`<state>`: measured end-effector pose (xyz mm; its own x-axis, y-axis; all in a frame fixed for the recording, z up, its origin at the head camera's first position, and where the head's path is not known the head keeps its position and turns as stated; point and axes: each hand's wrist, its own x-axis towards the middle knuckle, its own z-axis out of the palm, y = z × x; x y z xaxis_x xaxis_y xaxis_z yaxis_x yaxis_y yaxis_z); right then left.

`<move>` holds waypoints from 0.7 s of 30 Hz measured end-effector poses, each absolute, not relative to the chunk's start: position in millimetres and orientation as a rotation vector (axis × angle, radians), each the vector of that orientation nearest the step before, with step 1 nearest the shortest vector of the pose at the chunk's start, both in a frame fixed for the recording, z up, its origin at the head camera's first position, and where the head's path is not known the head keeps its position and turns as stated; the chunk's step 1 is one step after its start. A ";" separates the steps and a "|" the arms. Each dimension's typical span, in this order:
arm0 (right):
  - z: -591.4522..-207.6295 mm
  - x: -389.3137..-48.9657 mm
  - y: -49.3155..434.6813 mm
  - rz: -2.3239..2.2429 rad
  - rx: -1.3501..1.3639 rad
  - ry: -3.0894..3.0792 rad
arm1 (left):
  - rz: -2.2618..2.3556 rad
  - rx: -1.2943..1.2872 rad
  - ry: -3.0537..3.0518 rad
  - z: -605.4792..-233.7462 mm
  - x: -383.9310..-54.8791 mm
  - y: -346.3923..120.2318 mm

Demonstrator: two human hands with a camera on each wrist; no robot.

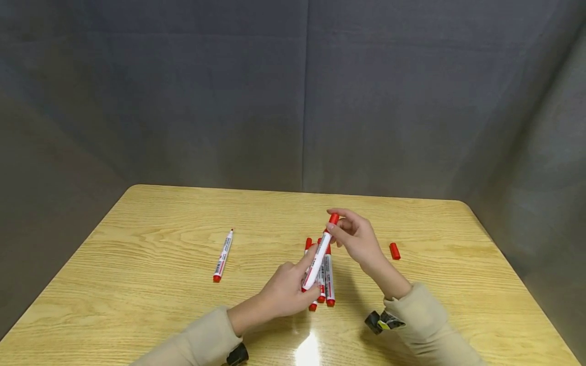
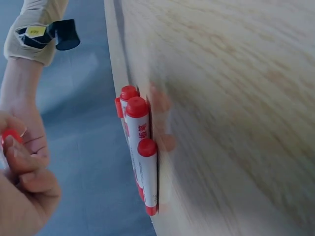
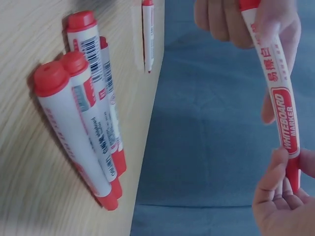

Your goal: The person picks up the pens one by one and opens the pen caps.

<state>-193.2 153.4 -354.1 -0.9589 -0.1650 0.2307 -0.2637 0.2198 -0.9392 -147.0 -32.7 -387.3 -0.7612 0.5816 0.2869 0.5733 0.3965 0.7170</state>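
Observation:
Both hands are on one white whiteboard marker [image 1: 318, 262] with red ends, held tilted above the table. My left hand [image 1: 286, 292] grips its barrel near the lower end. At the upper end, the thumb and fingers of my right hand [image 1: 359, 241] pinch the red cap [image 1: 334, 218]. The right wrist view shows the printed label on the held marker [image 3: 284, 115], with the cap between the right fingertips. Beneath the hands, several capped red-and-white markers [image 3: 74, 140] lie side by side on the wood. The left hand partly covers that group in the head view.
An uncapped marker [image 1: 223, 256] lies alone to the left, its red tip pointing away. Over on the right, beyond the right forearm, lies a loose red cap [image 1: 394, 251]. The wooden table [image 1: 151, 218] ends at a grey curtain [image 1: 274, 101] behind it.

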 end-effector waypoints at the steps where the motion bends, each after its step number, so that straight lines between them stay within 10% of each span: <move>1: -352.8 -192.4 152.1 1.860 0.422 -2.377 | 1.327 1.106 2.660 -388.3 -147.2 -32.5; 21: -352.8 -189.6 147.3 2.218 0.282 -2.310 | 1.387 1.356 2.608 -384.7 -145.9 -37.6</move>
